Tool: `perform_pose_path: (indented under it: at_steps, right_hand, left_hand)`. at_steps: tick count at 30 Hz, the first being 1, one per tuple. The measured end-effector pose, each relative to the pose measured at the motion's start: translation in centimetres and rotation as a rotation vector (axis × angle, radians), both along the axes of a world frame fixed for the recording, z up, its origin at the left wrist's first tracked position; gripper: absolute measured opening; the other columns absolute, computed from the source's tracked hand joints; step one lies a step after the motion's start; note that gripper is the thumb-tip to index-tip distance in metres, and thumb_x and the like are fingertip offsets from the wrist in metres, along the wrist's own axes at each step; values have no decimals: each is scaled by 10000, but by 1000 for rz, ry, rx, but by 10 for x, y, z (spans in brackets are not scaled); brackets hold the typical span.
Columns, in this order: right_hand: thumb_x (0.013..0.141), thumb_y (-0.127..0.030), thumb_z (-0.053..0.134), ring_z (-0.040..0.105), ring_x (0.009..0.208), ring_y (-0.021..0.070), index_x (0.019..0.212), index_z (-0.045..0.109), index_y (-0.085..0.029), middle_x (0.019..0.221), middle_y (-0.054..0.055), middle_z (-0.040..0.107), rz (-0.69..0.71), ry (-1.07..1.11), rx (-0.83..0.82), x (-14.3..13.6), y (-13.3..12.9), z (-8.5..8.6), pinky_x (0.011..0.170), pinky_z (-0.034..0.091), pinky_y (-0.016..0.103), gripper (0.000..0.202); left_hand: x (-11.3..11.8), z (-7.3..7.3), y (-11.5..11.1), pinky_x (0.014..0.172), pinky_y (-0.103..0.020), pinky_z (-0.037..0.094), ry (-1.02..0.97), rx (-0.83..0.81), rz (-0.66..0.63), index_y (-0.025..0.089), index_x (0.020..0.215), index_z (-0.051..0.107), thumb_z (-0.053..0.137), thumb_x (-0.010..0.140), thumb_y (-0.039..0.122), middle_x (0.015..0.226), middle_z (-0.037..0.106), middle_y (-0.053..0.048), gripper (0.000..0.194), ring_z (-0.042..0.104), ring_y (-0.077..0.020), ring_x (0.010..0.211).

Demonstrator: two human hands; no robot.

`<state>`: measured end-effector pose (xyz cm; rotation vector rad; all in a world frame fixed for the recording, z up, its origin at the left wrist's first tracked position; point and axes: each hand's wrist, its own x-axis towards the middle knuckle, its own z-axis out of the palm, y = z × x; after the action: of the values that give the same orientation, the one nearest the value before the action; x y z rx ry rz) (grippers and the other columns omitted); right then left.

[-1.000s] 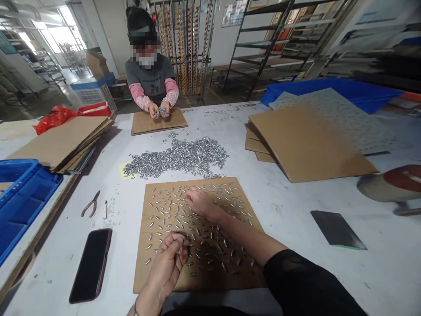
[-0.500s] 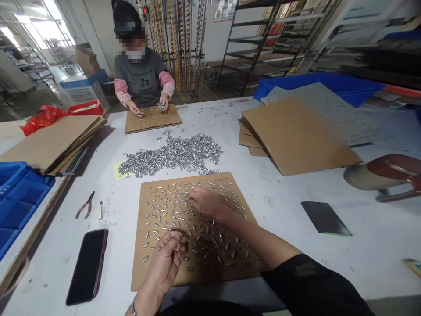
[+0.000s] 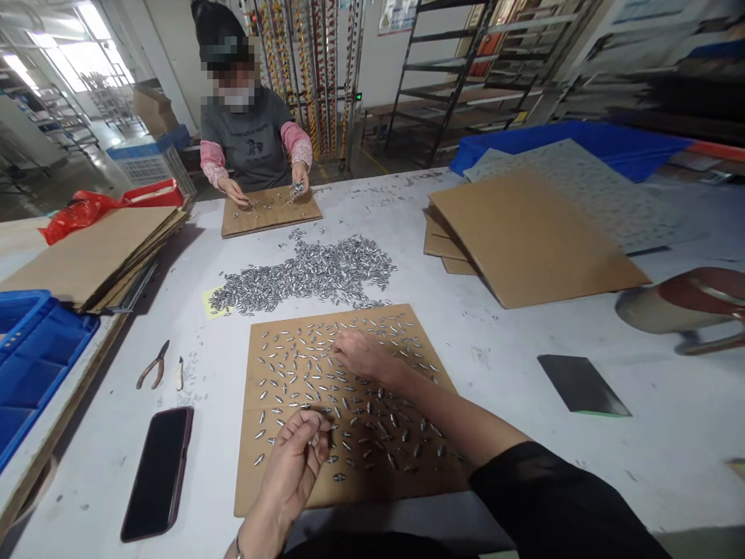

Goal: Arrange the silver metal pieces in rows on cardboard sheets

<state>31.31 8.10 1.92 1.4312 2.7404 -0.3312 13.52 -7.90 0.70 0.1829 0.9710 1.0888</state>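
A brown cardboard sheet (image 3: pixel 253 491) lies in front of me, covered with rows of small, silvery, spindle-shaped metal pieces (image 3: pixel 259 460). Over its lower left part, my left hand (image 3: pixel 296 454) is closed, thumb against curled fingers; what it holds, if anything, is hidden. Farther up the sheet, my right hand (image 3: pixel 362 355) is pinched close to the pieces, its fingertips too small to show what is between them. Just beyond the sheet's far edge spreads a large heap of the same metal pieces (image 3: pixel 326 268).
Pliers (image 3: pixel 153 366), a small white-handled tool (image 3: pixel 180 374) and a phone (image 3: pixel 157 475) lie to the left, near a blue crate (image 3: pixel 40 373). Cardboard sheets (image 3: pixel 535 248) and a dark flat pad (image 3: pixel 582 384) are on the right. Across the table a co-worker (image 3: pixel 247 140) handles metal pieces over cardboard.
Both my hands stay almost in place. The view has shifted slightly. The co-worker's hands have moved a little over the far cardboard.
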Motion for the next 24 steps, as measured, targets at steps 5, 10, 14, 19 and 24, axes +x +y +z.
perform_pose_path:
  at_steps: [5,10,14,19,24]
  right_hand:
    - [996,-285,527,626,871,204,914,707,-166,976,112,700,-29,17,-11,-10,-8,-5,673,371,280,231]
    - [974,-227,514,623,847,198,893,705,-153,952,117,703,-20,14,-11,-20,-12,-15,665,364,284,220]
    - [981,-234,509,606,825,186,876,707,-160,940,100,698,2,43,-25,-17,-9,-12,659,348,281,236]
    - [1003,-249,480,614,867,200,941,721,-163,994,109,697,2,55,6,-18,0,-6,677,372,282,263]
    - [985,-217,489,639,877,221,941,731,-152,999,129,703,21,9,15,-25,5,-12,679,388,298,254]
  left_hand:
    - [1,-1,1,628,-169,494,-7,18,-17,135,799,705,885,724,265,790,697,-31,234,589,-63,630]
    - [0,0,-1,623,-167,487,-15,19,-8,134,794,699,887,722,265,787,693,-32,240,587,-65,634]
    - [-1,2,-1,631,-172,493,-10,-1,15,130,796,696,900,702,262,784,694,-35,260,583,-64,626]
    - [0,1,-2,633,-178,499,-7,-7,13,134,801,692,908,685,267,786,697,-36,278,598,-69,633]
    - [-1,-1,-3,642,-181,500,2,14,5,138,821,699,895,713,279,809,705,-35,265,616,-70,652]
